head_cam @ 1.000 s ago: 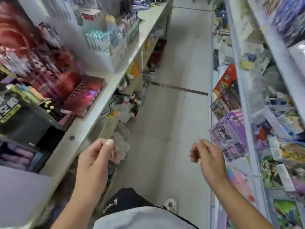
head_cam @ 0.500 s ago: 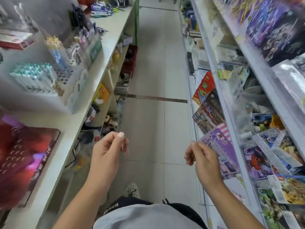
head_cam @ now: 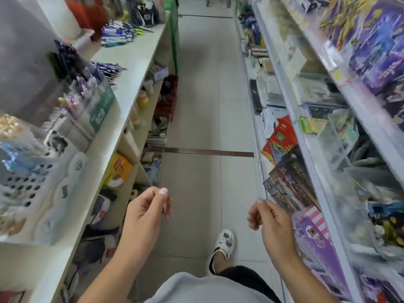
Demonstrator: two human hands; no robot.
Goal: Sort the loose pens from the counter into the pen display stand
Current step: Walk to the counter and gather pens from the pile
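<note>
On the counter (head_cam: pixel 133 68) at our left, the pen display stand (head_cam: pixel 91 106) sits near us and loose pens (head_cam: pixel 118 33) lie farther along. Over the aisle, our left hand (head_cam: pixel 144 213) and right hand (head_cam: pixel 273 224) hang loosely curled, holding nothing.

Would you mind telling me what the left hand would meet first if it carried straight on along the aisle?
Probably nothing near: the left hand points up the open tiled aisle floor; depth is unclear.

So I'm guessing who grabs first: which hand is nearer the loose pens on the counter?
Left. The left hand hangs below the loose pens; the right hand is across the aisle.
</note>
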